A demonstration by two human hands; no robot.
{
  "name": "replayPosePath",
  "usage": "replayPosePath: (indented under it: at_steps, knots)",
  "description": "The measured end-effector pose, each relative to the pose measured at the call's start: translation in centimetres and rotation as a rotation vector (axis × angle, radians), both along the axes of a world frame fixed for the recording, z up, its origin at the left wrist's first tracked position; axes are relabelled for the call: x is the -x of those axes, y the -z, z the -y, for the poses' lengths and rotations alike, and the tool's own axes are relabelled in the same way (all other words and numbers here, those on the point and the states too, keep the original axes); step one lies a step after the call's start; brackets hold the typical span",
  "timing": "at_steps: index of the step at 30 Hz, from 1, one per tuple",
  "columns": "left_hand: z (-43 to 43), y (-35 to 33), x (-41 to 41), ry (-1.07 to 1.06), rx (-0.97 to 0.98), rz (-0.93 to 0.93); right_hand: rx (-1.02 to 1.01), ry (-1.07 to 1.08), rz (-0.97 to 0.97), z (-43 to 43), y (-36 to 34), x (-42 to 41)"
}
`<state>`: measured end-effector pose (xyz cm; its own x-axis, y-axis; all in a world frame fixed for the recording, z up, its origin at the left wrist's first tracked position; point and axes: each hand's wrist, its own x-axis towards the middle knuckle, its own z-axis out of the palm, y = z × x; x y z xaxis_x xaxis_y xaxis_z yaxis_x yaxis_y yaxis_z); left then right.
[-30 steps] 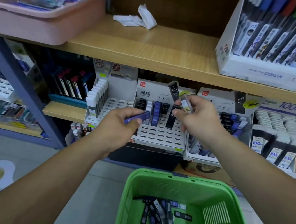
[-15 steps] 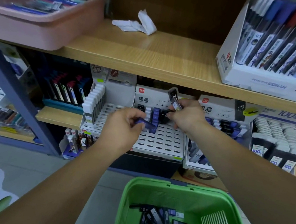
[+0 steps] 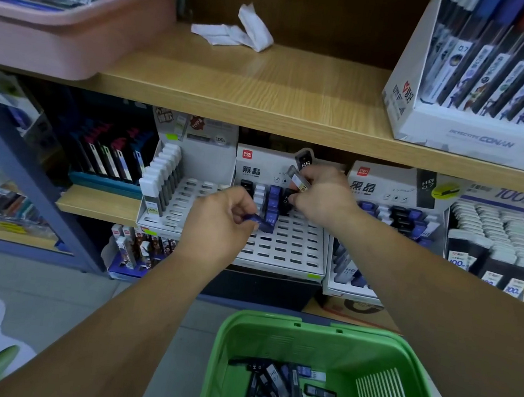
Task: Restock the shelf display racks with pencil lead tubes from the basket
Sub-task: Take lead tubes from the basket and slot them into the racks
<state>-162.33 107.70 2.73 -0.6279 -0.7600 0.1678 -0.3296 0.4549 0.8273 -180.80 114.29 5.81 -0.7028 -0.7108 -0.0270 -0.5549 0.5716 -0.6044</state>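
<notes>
Pinched in the left hand (image 3: 220,223), a blue tube (image 3: 255,220) sits over the middle rack (image 3: 283,251), while the right hand (image 3: 325,198) clutches spare tubes (image 3: 299,179) at the rack's far rows. More loose tubes (image 3: 276,386) lie in the near green basket (image 3: 257,321).
</notes>
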Motion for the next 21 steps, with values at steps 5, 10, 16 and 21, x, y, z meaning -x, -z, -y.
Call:
replayPosePath:
  at_steps: [5, 10, 16, 21]
  knots:
    - [0.2, 0.8, 0.2, 0.012, 0.057, 0.055, 0.013, 0.043, 0.020, 0.2, 0.2, 0.4]
    - [0.5, 1.1, 0.2, 0.006, 0.056, 0.054, -0.024, 0.026, -0.050, 0.2, 0.7, 0.5]
    - [0.6, 1.0, 0.5, 0.030, 0.009, 0.039, -0.039, 0.012, 0.035, 0.5, 1.5, 0.3]
    - [0.4, 0.7, 0.9, 0.052, -0.018, -0.005, 0.225, 0.081, 0.243, -1.5, -0.5, -1.0]
